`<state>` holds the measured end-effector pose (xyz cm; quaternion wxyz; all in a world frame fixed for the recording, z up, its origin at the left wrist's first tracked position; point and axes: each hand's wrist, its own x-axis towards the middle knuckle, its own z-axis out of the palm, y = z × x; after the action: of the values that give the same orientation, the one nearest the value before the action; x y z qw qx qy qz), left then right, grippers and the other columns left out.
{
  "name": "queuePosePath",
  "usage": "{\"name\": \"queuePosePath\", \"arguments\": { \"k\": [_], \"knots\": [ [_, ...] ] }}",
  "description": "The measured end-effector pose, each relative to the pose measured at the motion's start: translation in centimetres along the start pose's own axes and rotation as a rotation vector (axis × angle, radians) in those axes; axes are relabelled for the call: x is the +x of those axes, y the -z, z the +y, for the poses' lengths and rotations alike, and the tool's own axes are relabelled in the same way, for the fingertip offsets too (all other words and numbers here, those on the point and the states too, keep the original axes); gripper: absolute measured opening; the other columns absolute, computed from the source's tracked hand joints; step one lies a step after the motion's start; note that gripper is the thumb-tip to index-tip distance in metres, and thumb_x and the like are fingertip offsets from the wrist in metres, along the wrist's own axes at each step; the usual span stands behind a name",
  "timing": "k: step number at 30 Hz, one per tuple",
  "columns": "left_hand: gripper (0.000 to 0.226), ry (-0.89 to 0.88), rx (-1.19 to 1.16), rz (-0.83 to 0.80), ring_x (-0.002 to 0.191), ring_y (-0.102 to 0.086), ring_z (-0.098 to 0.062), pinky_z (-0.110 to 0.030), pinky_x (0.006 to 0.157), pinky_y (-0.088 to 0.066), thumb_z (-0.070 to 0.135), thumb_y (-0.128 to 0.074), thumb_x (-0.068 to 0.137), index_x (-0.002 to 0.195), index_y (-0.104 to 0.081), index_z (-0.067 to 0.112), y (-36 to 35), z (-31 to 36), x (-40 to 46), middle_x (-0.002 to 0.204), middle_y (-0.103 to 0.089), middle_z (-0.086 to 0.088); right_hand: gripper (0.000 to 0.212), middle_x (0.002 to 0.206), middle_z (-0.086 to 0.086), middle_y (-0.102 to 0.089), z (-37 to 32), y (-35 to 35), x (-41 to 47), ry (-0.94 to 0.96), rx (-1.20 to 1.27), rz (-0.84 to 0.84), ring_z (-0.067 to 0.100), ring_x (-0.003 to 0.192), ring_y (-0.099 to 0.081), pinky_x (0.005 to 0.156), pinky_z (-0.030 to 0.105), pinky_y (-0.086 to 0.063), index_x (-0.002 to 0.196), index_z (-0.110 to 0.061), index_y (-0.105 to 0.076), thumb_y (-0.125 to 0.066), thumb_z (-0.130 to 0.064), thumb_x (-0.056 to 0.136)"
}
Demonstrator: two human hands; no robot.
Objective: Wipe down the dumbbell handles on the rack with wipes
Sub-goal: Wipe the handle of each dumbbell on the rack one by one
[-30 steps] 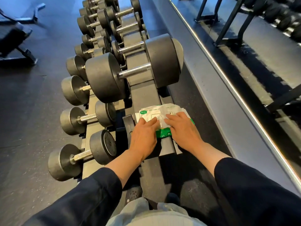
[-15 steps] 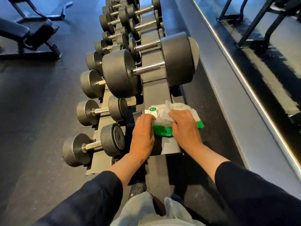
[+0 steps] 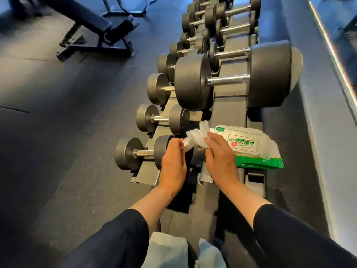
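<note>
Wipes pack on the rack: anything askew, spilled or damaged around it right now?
Nothing stands out. The wipes pack lies flat on the rack, intact. Both the left hand and the right hand hold one crumpled wipe between them. The dumbbells sit in their cradles.

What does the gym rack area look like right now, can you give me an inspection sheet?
Surface: dark rack, tiered, on dark floor.
Job's things: white wipe held between both hands; wipes pack lying on the rack's near end; nearest small dumbbell with bare metal handle; large dumbbell on the upper tier.
Clutter: nothing seen.
Grippers: left hand and right hand both pinch the wipe.
Cables: nothing seen.
Surroundings: weight bench at upper left; light strip along the right.
</note>
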<state>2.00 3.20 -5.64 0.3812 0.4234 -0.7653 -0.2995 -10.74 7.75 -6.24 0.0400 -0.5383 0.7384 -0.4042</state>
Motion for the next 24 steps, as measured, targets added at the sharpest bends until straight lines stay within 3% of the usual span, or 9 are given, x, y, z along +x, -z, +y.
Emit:
{"name": "queuePosePath", "arguments": {
  "k": [3,6,9,12,15,18,20,22,24],
  "knots": [
    [0.035,-0.044,0.034,-0.009,0.088,-0.048,-0.001,-0.01,0.081,-0.039,0.029,-0.043,0.097,0.123,-0.049,0.007,2.4,-1.4,1.2,0.103,-0.049,0.001,0.03,0.113,0.019,-0.065,-2.1,-2.1,0.9,0.037,0.031,0.036,0.033,0.106,-0.061,0.101,0.032,-0.037,0.107,0.003,-0.067,-0.051,0.005,0.082],
    [0.04,-0.038,0.07,-0.056,0.089,-0.047,0.0,-0.004,0.081,-0.035,0.031,-0.042,0.099,0.135,-0.046,0.014,4.7,-3.5,2.6,0.102,-0.043,0.0,0.034,0.11,0.018,-0.066,-4.8,-4.2,1.7,0.085,0.068,0.049,0.031,0.102,-0.062,0.097,0.02,-0.037,0.105,0.002,-0.068,-0.042,-0.009,0.086],
    [0.045,-0.067,0.003,-0.108,0.096,-0.049,-0.004,-0.007,0.089,-0.038,0.034,-0.048,0.096,0.138,-0.044,0.019,7.1,-6.4,4.7,0.109,-0.044,0.0,0.035,0.117,0.017,-0.063,-7.6,-6.9,2.5,0.131,0.117,0.046,0.024,0.11,-0.056,0.102,0.013,-0.033,0.113,0.0,-0.065,-0.044,-0.013,0.089],
    [0.039,-0.125,-0.117,-0.177,0.107,-0.053,-0.007,-0.019,0.094,-0.044,0.023,-0.056,0.093,0.131,-0.053,0.014,10.2,-9.9,6.9,0.118,-0.054,-0.001,0.042,0.136,0.014,-0.05,-11.0,-10.9,3.2,0.074,0.199,0.017,0.018,0.128,-0.043,0.11,0.022,-0.032,0.134,-0.001,-0.047,-0.04,-0.013,0.094],
    [0.027,-0.18,-0.173,-0.227,0.102,-0.058,-0.009,-0.029,0.09,-0.049,0.008,-0.059,0.089,0.116,-0.06,0.008,13.5,-13.5,8.6,0.111,-0.062,-0.003,0.046,0.142,0.016,-0.043,-14.9,-15.0,3.8,0.014,0.212,0.053,0.019,0.132,-0.04,0.109,0.032,-0.035,0.141,-0.005,-0.034,-0.042,-0.005,0.096],
    [0.038,-0.197,-0.231,-0.267,0.109,-0.057,-0.009,-0.022,0.095,-0.045,0.0,-0.056,0.087,0.124,-0.057,0.008,15.8,-15.7,10.3,0.117,-0.061,-0.003,0.049,0.144,0.013,-0.042,-16.9,-17.5,4.8,0.015,0.138,0.102,0.017,0.135,-0.037,0.112,0.026,-0.03,0.139,-0.007,-0.041,-0.045,0.002,0.091],
    [0.041,-0.203,-0.255,-0.335,0.11,-0.057,-0.013,-0.027,0.096,-0.046,-0.001,-0.054,0.086,0.125,-0.057,0.01,16.3,-16.4,11.1,0.118,-0.061,-0.002,0.045,0.14,0.012,-0.049,-17.6,-18.1,5.0,-0.055,0.142,0.152,0.017,0.131,-0.043,0.109,0.025,-0.035,0.135,-0.007,-0.049,-0.047,0.003,0.091],
    [0.038,-0.217,-0.301,-0.416,0.109,-0.058,-0.013,-0.032,0.095,-0.048,-0.004,-0.054,0.086,0.12,-0.06,0.011,16.2,-16.7,11.7,0.116,-0.061,-0.002,0.04,0.125,0.01,-0.061,-17.8,-18.0,4.9,-0.136,0.148,0.23,0.014,0.118,-0.055,0.1,0.028,-0.045,0.125,-0.007,-0.059,-0.051,0.005,0.088],
    [0.034,-0.282,-0.281,-0.51,0.107,-0.056,-0.008,-0.027,0.095,-0.047,-0.003,-0.057,0.087,0.117,-0.061,0.012,15.6,-16.5,12.5,0.114,-0.059,0.001,0.032,0.109,0.008,-0.068,-17.1,-17.5,5.1,-0.209,0.124,0.288,0.012,0.102,-0.061,0.089,0.029,-0.051,0.114,-0.006,-0.066,-0.053,0.006,0.087]
  ]
}}
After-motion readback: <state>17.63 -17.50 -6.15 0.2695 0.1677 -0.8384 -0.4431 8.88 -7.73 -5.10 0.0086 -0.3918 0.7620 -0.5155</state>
